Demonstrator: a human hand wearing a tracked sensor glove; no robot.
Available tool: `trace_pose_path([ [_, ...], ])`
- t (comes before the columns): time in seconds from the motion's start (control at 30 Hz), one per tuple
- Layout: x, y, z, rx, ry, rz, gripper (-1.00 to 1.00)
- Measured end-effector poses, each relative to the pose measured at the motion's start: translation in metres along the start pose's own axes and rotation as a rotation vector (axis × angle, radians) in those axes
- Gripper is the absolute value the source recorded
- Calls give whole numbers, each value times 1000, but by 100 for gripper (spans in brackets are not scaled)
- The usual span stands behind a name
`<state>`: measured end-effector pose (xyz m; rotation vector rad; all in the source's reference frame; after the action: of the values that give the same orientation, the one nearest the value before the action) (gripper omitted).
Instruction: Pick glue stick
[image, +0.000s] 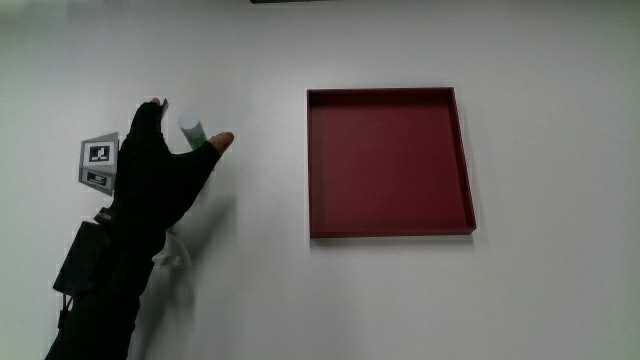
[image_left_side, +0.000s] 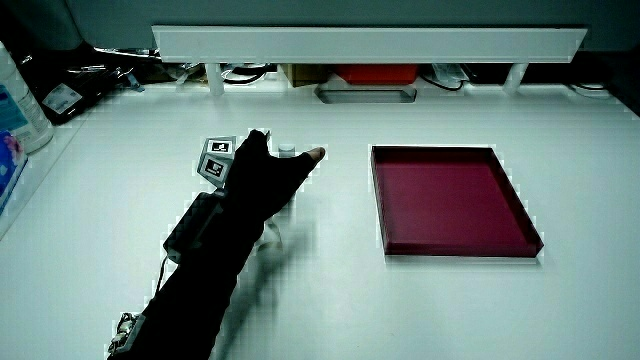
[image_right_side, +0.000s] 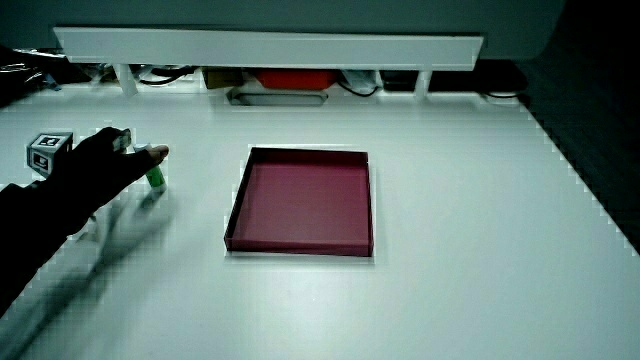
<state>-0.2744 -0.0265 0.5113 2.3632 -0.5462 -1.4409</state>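
Main view: the hand (image: 160, 160) reaches out over the white desk (image: 260, 300), closing on the glue stick (image: 191, 129).

Thumb (image: 218, 141) and fingers (image: 150, 108) are set apart just wide enough to take the glue stick between them (its white cap shows in the gap, a bit of green body below it), and they look to be pressing on it from both sides. In a side view the glue stick (image_right_side: 155, 178) stands upright with its green base on or just above the desk; I can't tell which. The patterned cube (image: 99, 160) sits on the back of the hand, the forearm (image: 100, 290) running back toward the person. A dark red tray (image: 388, 232) lies beside the hand, well apart from it; nothing can be seen in it. In both side views the hand (image_left_side: 262, 175) (image_right_side: 105, 160) is nearer the person than the low partition (image_left_side: 370, 42).
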Motion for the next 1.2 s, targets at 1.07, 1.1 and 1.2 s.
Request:
trace_pose_path([
  [1.07,-12,0,6,162,-14,-73,65],
  [1.1,-14,1,5,172,-42,-48,68],
  [1.2,-13,-1,6,162,-11,-73,77],
])
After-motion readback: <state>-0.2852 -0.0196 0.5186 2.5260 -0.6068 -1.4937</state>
